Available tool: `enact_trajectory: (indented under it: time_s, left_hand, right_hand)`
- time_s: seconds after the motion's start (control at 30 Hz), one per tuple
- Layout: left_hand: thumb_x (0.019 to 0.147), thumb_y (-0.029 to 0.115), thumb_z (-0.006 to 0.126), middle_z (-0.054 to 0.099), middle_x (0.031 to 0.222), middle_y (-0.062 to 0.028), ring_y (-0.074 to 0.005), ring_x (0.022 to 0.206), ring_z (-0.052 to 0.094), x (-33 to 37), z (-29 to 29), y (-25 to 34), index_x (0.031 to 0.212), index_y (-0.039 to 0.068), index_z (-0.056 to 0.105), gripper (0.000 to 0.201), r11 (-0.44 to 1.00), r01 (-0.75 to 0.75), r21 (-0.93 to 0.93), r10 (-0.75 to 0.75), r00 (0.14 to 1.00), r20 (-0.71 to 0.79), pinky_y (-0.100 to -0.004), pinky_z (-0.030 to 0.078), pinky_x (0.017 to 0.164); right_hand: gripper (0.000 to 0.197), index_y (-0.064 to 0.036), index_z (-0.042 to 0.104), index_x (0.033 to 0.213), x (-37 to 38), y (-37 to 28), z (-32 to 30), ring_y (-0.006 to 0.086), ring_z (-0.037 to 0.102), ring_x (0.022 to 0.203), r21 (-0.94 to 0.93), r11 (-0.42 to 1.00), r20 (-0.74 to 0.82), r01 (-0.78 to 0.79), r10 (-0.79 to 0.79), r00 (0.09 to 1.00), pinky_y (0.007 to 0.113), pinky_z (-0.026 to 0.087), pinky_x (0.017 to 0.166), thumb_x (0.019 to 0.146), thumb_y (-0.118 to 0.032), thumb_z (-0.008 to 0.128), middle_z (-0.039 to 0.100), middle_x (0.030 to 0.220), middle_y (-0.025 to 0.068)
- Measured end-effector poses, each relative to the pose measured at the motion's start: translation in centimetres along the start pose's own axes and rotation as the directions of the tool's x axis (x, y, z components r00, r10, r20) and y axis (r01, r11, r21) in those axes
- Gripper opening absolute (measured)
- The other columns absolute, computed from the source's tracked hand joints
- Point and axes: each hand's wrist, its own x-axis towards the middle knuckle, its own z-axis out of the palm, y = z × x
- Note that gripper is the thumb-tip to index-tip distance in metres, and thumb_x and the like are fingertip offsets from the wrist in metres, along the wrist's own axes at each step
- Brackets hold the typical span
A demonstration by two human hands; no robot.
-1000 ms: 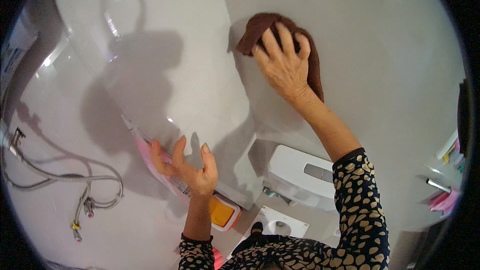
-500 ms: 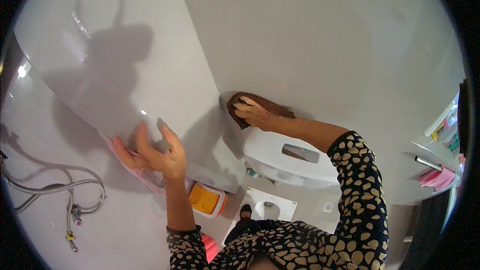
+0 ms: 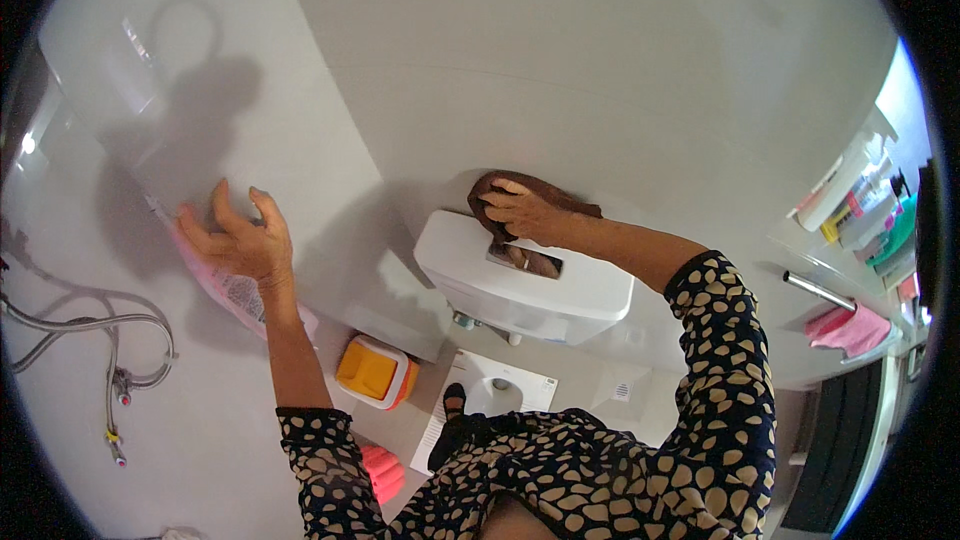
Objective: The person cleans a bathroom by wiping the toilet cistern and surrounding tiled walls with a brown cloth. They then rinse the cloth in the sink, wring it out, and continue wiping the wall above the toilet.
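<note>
My right hand presses a brown cloth against the grey wall, just above the back edge of a white cistern. Its fingers are bent over the cloth, whose loose part trails to the right. A shiny rectangular plate is set in the cistern's top. At the left, my left hand is raised with fingers apart and curled, holding nothing. Behind it is a pink, partly see-through mesh-patterned item; whether the hand touches it cannot be told.
Below are a squat toilet, a yellow-topped bin and a pink-red object. Grey flexible hoses hang at the left. On the right, a pink cloth hangs by a metal bar, near bottles on a shelf.
My right hand and the brown cloth have slid right along the wall, away from the corner. The whole view has shifted, bringing more of the right-hand shelf into sight. My left hand stays raised.
</note>
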Motion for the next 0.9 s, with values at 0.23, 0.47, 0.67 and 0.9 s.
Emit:
enact_trajectory:
  time_s: [0.23, 0.47, 0.67, 0.9]
  left_hand:
    - [0.076, 0.032, 0.065, 0.033, 0.129, -0.0194, -0.0421, 0.122, 0.035, -0.3, 0.7, -0.7, 0.112, 0.016, 0.055, 0.041, 0.991, -0.051, 0.124, 0.052, 0.999, -0.004, -0.0523, 0.042, 0.089]
    - [0.075, 0.031, 0.066, 0.034, 0.127, -0.0162, -0.0387, 0.113, 0.039, 0.0, 0.6, -0.4, 0.112, 0.018, 0.056, 0.040, 0.993, -0.059, 0.102, 0.065, 0.996, -0.058, -0.0523, 0.045, 0.084]
    - [0.074, 0.035, 0.067, 0.029, 0.133, -0.0177, -0.0406, 0.119, 0.035, -0.1, 0.9, 0.0, 0.113, 0.022, 0.056, 0.042, 0.990, -0.075, 0.120, 0.082, 0.995, -0.061, -0.0523, 0.043, 0.086]
    - [0.072, 0.036, 0.068, 0.034, 0.132, -0.0220, -0.0423, 0.124, 0.033, -0.5, 1.0, -0.6, 0.114, 0.023, 0.053, 0.046, 0.991, 0.050, 0.123, -0.054, 0.998, 0.026, -0.0582, 0.039, 0.084]
  right_hand:
    - [0.012, -0.0169, 0.072, 0.077, -7.4, -1.8, -0.9, 0.0266, 0.034, 0.129, -0.002, 0.998, -0.012, -0.066, 0.066, 0.998, 0.049, 0.015, 0.114, 0.071, -0.020, 0.062, 0.056, 0.115, 0.0061]
    - [0.011, -0.0173, 0.068, 0.081, -16.2, -3.1, -3.9, 0.0241, 0.032, 0.131, -0.010, 0.998, 0.047, -0.061, 0.061, 0.997, 0.048, 0.015, 0.113, 0.073, -0.019, 0.062, 0.054, 0.119, 0.0040]
    - [0.017, -0.0195, 0.063, 0.091, -24.0, -4.5, -7.2, 0.0175, 0.037, 0.126, -0.033, 0.995, 0.216, -0.096, 0.101, 0.971, 0.040, 0.023, 0.110, 0.074, -0.021, 0.060, 0.050, 0.120, -0.0020]
    - [0.018, -0.0189, 0.062, 0.089, -28.1, -5.1, -9.8, 0.0141, 0.047, 0.105, -0.217, 0.967, 0.266, -0.130, 0.187, 0.946, 0.033, 0.037, 0.089, 0.074, -0.028, 0.060, 0.053, 0.099, -0.0058]
